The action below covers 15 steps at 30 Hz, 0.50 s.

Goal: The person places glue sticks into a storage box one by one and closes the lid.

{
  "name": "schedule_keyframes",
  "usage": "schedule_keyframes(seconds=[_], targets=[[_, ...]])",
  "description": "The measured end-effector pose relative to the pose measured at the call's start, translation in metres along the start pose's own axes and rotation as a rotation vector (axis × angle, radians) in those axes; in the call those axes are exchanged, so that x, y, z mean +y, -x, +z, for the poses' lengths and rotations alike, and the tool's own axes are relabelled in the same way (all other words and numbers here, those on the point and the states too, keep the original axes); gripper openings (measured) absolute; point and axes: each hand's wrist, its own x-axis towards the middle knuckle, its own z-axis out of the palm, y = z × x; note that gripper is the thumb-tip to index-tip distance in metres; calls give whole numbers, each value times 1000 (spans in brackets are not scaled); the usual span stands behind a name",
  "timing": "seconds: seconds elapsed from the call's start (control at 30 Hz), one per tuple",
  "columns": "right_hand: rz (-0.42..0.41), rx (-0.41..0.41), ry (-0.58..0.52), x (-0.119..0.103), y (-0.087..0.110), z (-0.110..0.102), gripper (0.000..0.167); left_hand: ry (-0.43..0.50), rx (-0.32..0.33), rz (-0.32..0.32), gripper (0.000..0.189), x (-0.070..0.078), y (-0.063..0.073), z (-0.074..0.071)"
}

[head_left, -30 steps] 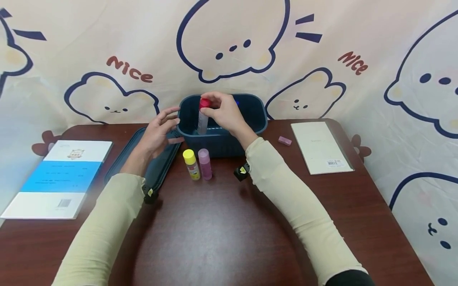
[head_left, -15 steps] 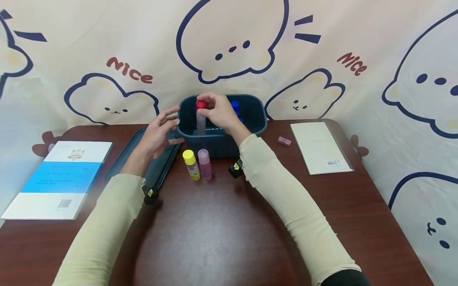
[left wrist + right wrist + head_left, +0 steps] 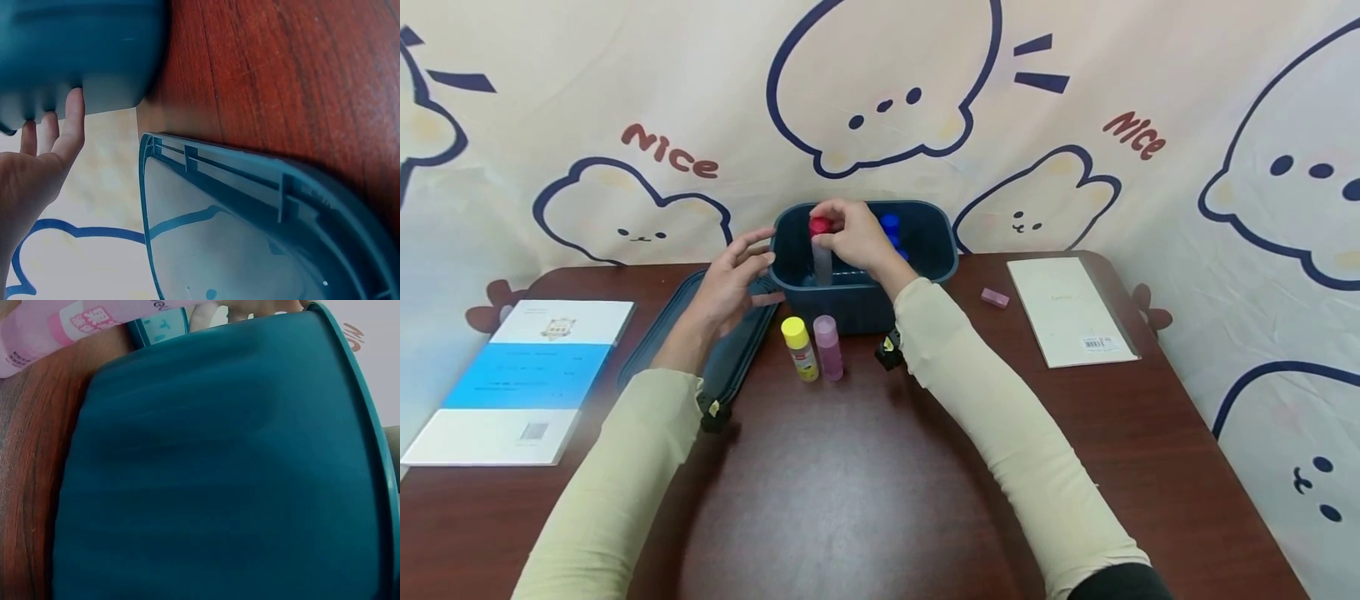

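The wood-grain bench (image 3: 805, 500) spans the lower frame. Near its centre stand the yellow-capped bottle (image 3: 800, 354) and purple-capped bottle (image 3: 828, 350), just before the dark teal bin (image 3: 850, 312). Your left hand (image 3: 722, 287) touches the bin's side, fingers extended; best use it to steady the bin. Keep the red-capped bottle (image 3: 822, 265) upright: your right hand (image 3: 856, 237) grip pinches its cap, the body below, inside the bin's left half.

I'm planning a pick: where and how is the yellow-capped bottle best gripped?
Probably by the yellow cap, pinched from above: the yellow-capped bottle stands upright, cap uppermost, while the purple bottle close on its right crowds a side grip lower down.
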Motion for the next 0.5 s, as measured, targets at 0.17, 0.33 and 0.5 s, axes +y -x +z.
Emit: schedule_keyframes(seconds=[0.17,0.33,0.5], targets=[[17,-8,83,-1,-3,2,36,3,6,4,50,1,0,0],[60,-5,133,-1,-3,4,35,4,3,-2,50,1,0,0],[84,-12,184,-2,-2,5,36,5,9,-9,50,1,1,1]])
